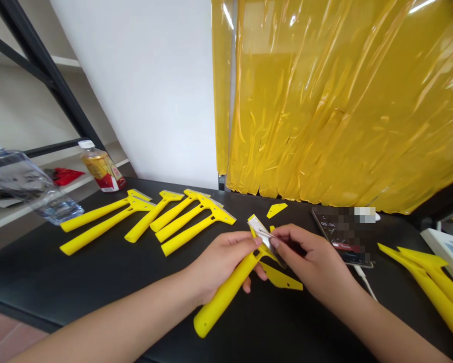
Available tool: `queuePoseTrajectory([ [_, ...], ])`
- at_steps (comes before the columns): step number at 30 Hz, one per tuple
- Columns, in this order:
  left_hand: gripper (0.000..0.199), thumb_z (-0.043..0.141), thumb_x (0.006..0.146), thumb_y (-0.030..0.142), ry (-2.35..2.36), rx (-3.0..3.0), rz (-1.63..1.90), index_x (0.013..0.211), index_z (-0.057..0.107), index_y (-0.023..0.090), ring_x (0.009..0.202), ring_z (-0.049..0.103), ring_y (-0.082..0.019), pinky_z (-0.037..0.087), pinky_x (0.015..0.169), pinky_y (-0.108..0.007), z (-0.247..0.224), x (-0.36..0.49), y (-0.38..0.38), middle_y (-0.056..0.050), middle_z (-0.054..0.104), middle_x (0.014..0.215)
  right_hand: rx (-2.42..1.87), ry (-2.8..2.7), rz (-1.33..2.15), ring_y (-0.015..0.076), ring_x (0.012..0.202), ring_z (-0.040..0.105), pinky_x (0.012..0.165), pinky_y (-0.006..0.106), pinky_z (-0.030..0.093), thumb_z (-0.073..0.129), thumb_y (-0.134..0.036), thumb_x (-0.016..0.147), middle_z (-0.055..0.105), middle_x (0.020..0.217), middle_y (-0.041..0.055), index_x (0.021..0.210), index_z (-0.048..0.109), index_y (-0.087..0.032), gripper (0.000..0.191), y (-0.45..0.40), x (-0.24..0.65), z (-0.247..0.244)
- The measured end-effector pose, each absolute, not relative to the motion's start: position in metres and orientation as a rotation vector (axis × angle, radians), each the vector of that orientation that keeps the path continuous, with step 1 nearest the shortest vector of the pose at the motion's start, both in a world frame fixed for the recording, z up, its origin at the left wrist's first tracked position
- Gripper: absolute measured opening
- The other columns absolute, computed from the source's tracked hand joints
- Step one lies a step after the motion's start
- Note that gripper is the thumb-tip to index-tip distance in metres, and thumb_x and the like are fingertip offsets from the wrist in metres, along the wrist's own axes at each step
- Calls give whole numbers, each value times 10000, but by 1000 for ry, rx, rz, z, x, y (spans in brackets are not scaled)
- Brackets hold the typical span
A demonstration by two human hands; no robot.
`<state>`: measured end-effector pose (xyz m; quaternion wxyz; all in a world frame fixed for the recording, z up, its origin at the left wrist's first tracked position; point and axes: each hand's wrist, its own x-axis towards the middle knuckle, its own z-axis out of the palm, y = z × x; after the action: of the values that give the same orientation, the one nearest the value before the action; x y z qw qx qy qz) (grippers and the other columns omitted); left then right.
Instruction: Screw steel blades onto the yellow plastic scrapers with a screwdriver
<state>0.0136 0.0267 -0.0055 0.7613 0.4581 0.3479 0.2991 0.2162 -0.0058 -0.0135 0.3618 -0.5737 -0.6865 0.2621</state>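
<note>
Gripping a yellow scraper (226,297) above a black table (41,282), with the left hand's (226,259) fingers closed around it near the head. Pinching a thin metal piece (266,233) between right hand (305,252) thumb and fingertips, against the head's pale strip (257,226). Working between six more scrapers (181,222) leftward and a phone (332,236) rightward.
</note>
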Motion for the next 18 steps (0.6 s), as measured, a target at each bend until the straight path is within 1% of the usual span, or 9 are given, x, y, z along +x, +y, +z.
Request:
queuePoseTrajectory([
  [2, 291, 706, 921, 415, 811, 1017, 659, 989, 730, 134, 559, 659, -144, 474, 400, -177, -4, 14, 27, -43, 669, 704, -1473, -1788, 647, 167, 755, 639, 674, 284, 489, 571, -424, 996, 720, 846, -5, 1002, 731, -269, 223, -7, 215, -14],
  [4, 279, 691, 927, 414, 865, 1044, 652, 929, 709, 136, 455, 596, -120, 457, 381, -180, -2, 13, 27, -27, 651, 627, -1471, -1773, 689, 160, 712, 612, 648, 280, 475, 576, -443, 994, 690, 792, -11, 985, 725, -261, 235, -8, 215, -15],
  [6, 277, 677, 932, 418, 896, 1076, 632, 901, 695, 143, 403, 555, -111, 446, 369, -184, -1, 13, 28, -16, 633, 573, -1469, -1725, 767, 155, 680, 589, 624, 273, 469, 586, -458, 985, 654, 741, -19, 941, 715, -252, 247, -9, 214, -16],
  [8, 286, 668, 934, 432, 905, 1122, 601, 899, 694, 149, 397, 548, -116, 442, 368, -186, -1, 12, 28, -14, 623, 542, -1470, -1689, 810, 154, 671, 574, 613, 269, 463, 595, -461, 974, 624, 716, -23, 902, 703, -247, 250, -8, 214, -16],
  [12, 309, 670, 928, 462, 889, 1216, 564, 892, 707, 157, 422, 570, -131, 439, 367, -187, -1, 11, 28, -6, 608, 526, -1479, -1682, 811, 158, 693, 567, 621, 269, 453, 611, -444, 958, 614, 733, -20, 884, 691, -246, 226, -7, 214, -15],
  [18, 334, 691, 908, 482, 908, 1252, 559, 794, 667, 169, 356, 520, -104, 425, 347, -184, 3, 11, 26, 16, 598, 507, -1452, -1696, 909, 148, 704, 544, 641, 262, 436, 611, -396, 957, 597, 740, -31, 873, 663, -243, 182, -6, 218, -12],
])
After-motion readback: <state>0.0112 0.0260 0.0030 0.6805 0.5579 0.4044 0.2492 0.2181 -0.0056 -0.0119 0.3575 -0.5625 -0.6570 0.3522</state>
